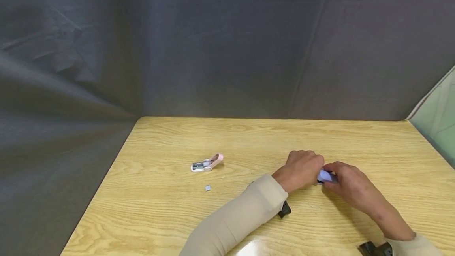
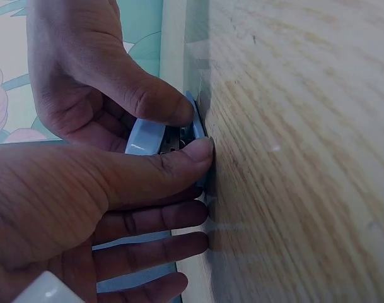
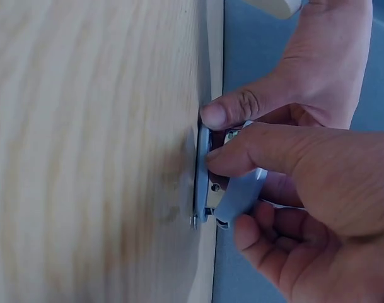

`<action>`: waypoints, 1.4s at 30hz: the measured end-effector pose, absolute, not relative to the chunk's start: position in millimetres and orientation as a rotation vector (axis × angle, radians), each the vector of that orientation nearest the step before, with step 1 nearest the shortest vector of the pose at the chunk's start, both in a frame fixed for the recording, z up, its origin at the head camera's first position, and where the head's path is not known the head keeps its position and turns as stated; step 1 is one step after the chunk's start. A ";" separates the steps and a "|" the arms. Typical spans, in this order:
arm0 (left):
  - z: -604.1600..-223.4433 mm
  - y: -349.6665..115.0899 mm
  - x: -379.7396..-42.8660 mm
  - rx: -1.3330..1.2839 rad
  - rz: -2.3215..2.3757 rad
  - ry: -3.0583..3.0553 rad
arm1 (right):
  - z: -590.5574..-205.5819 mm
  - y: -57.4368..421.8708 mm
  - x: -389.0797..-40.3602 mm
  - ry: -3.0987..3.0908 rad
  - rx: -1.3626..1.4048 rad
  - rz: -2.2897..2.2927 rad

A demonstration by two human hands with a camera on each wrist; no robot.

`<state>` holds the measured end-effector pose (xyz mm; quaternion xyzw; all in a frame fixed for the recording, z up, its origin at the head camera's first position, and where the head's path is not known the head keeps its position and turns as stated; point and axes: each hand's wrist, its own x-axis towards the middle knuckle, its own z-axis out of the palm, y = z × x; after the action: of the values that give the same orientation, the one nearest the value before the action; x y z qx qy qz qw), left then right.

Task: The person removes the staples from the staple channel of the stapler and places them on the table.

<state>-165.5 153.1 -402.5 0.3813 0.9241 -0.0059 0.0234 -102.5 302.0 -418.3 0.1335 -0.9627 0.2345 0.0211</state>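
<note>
Low over the wooden table, toward its right side, is a small light blue stapler (image 1: 324,176) with metal parts showing between its two halves. My left hand (image 1: 302,167) pinches it from the left, the thumb against the flat blue base. From the other side my right hand (image 1: 352,187) grips it, thumb on the base and fingers around the body (image 3: 239,199). In the right wrist view the base stands slightly apart from the upper half. The fingers behind the stapler are partly hidden in the head view.
Left of my hands on the table (image 1: 160,204) lies a small white device with grey inner parts and a raised pink piece (image 1: 217,159). Nearer to me is a tiny pale blue-grey square (image 1: 207,188). A dark curtain (image 1: 227,50) hangs along the table's back edge.
</note>
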 end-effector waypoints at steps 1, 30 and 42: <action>-402.2 153.0 -165.9 1.177 -0.015 2.859 | -418.1 301.9 -103.0 -2.986 0.412 0.732; -400.0 156.1 -166.1 1.124 -0.050 2.812 | -423.4 312.2 -96.2 -2.829 0.400 0.971; -397.7 155.9 -165.1 1.150 -0.059 2.817 | -415.1 318.2 -90.8 -2.913 0.325 1.081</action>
<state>-165.1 155.9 -397.7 0.3773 0.9246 -0.0194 0.0493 -90.8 318.2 -415.1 0.1042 -0.9324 0.3460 0.0087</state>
